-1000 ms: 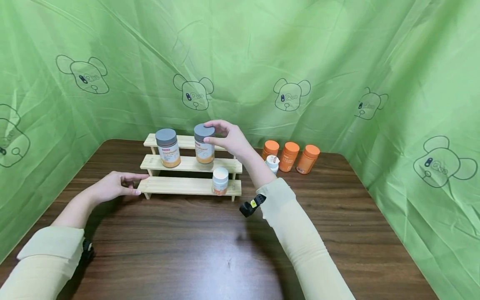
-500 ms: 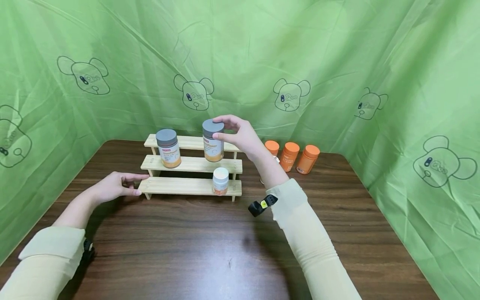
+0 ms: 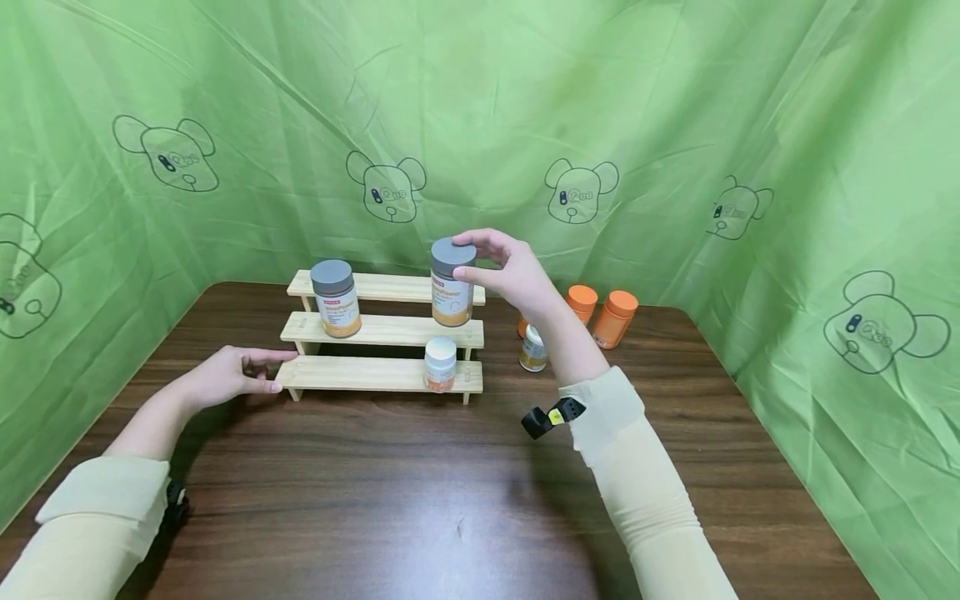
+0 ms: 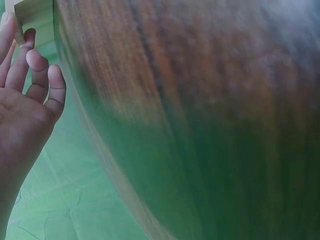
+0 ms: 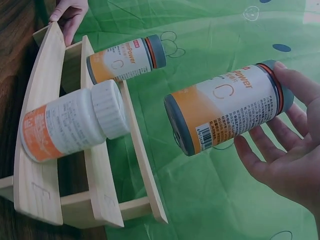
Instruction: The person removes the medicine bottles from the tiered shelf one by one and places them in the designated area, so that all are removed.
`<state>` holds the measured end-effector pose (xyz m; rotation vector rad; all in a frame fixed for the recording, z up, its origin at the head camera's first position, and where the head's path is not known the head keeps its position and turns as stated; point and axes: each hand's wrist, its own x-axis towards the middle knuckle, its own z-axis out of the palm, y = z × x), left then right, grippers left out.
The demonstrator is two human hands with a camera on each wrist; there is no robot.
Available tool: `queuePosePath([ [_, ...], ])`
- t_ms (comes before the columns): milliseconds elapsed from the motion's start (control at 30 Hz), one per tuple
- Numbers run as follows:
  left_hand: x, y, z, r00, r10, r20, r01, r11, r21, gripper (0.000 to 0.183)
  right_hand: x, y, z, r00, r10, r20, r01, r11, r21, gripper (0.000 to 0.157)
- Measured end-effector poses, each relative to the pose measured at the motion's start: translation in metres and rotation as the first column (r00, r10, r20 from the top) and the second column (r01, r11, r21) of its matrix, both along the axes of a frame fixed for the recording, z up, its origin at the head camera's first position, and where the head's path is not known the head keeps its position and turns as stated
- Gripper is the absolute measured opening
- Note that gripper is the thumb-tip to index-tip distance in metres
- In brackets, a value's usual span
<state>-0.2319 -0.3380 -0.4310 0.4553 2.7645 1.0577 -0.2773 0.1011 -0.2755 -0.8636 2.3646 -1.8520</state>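
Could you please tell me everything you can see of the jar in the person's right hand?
The jar looks plastic: a cylinder with a grey lid, thin orange ring, dark base and white-and-orange label with a barcode. It is upright and capped, held off the wooden stand, near its right end. The right hand grips it near the lid; contents are hidden.

The held jar [image 5: 225,107] and shelved grey-lidded jar [image 5: 125,60] both read “Power” beside a C-shaped mark [image 5: 216,92].

Creased green cloth [image 3: 480,75], animal-head outlines [image 3: 390,192]; dark wood-grain table [image 3: 360,467], glare [image 3: 450,550].
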Motion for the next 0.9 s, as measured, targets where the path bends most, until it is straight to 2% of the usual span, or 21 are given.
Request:
queuePosePath([
  [300, 0.0, -0.001, 0.0, 1.0, 0.004, 0.017, -0.004, 1.0, 0.019, 0.062, 0.011, 0.02, 0.001, 0.999, -0.037, -0.011, 0.038, 0.999, 0.006, 0.039],
  [567, 0.0, -0.001, 0.001, 0.999, 0.015, 0.033, -0.015, 1.0, 0.019, 0.063, 0.021, 0.038, -0.001, 1.0, -0.022, 0.009, 0.022, 0.998, -0.052, 0.039],
  [900, -0.002, -0.001, 0.0, 0.999, 0.008, 0.035, -0.008, 1.0, 0.005, 0.063, 0.029, 0.065, -0.012, 0.998, -0.048, 0.041, 0.052, 0.992, -0.114, 0.039],
])
